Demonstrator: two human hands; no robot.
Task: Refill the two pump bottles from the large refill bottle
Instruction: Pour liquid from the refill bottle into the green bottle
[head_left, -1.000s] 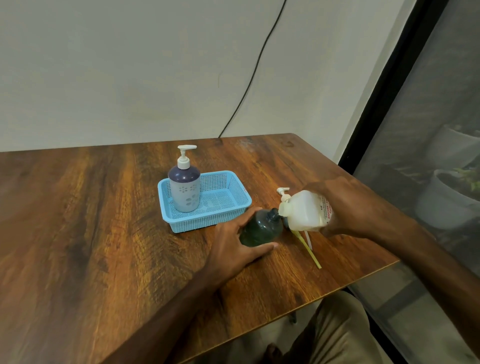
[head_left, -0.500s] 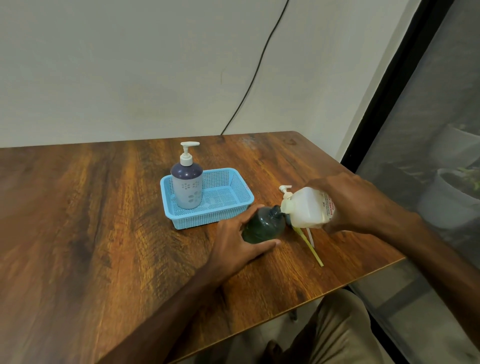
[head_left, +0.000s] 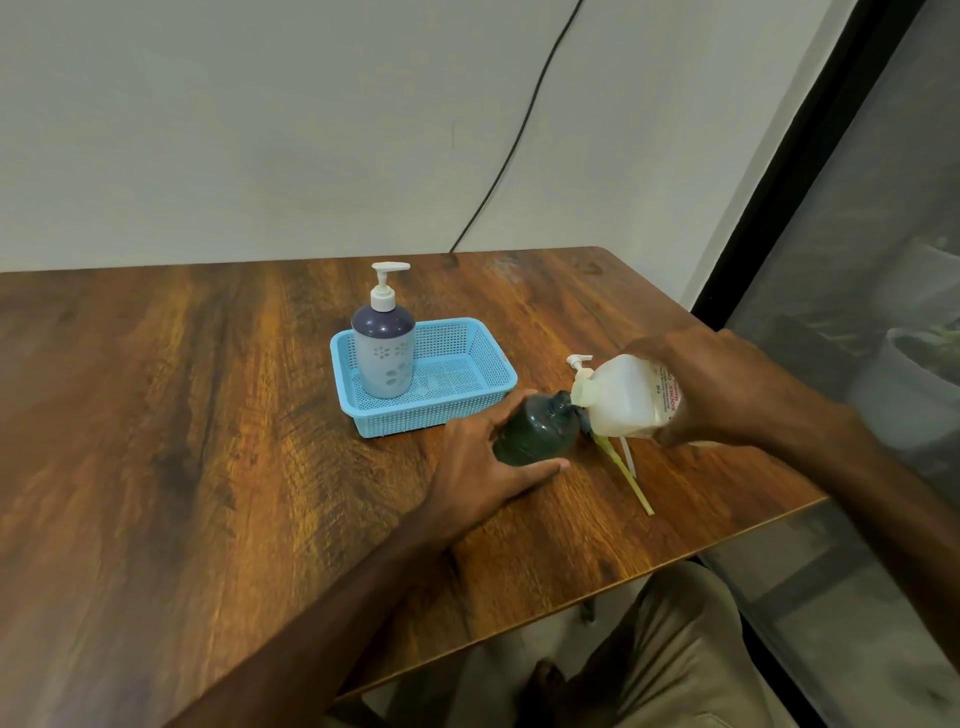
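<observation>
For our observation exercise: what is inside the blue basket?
One purple-topped pump bottle stands upright at the left end of the basket. The mesh floor beneath the bottle is hidden.

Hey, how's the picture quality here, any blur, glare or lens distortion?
Head view: soft even light, no harsh glare; the pale pump bottle with a dark blue shoulder is sharp; print on the cream plastic refill bottle blurs; the dark green bottle reads murky; the black window frame leans, likely wide-angle distortion.
</observation>
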